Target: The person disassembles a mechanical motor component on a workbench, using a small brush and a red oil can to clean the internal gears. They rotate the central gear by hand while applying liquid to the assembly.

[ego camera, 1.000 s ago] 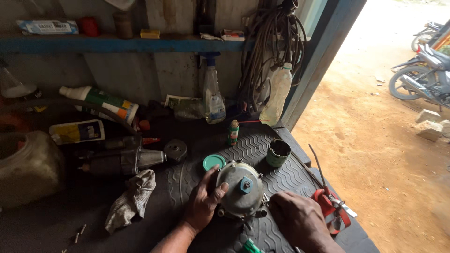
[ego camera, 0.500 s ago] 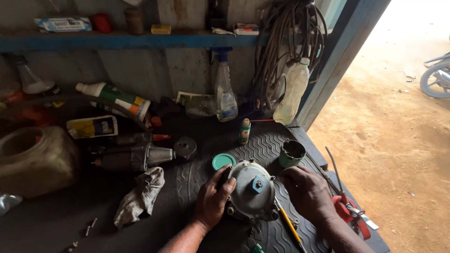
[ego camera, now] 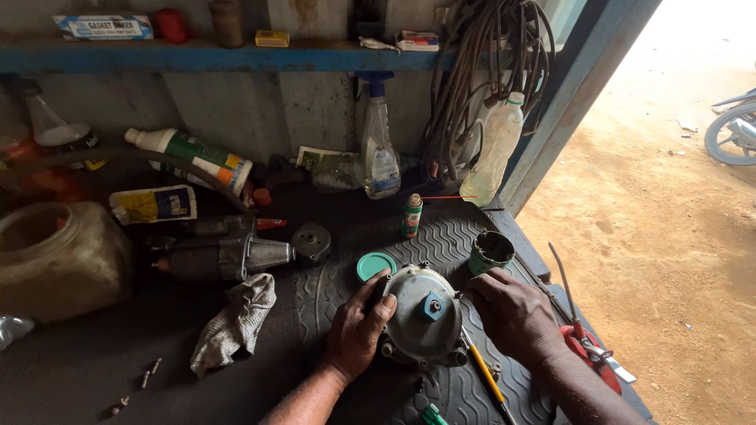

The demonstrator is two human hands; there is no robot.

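Two bare hands meet over a round grey metal housing [ego camera: 423,315] lying on a ribbed black rubber mat [ego camera: 346,260] on the counter [ego camera: 71,370]. The left hand [ego camera: 358,330] grips the housing's left edge; the right hand [ego camera: 512,315] rests its fingers on the right rim, though whether they are closed on it cannot be told. Just behind lie a teal lid [ego camera: 376,265] and an open green tin [ego camera: 492,252]. A yellow-handled screwdriver [ego camera: 484,376] lies beside the housing, a grey rag [ego camera: 236,323] to the left.
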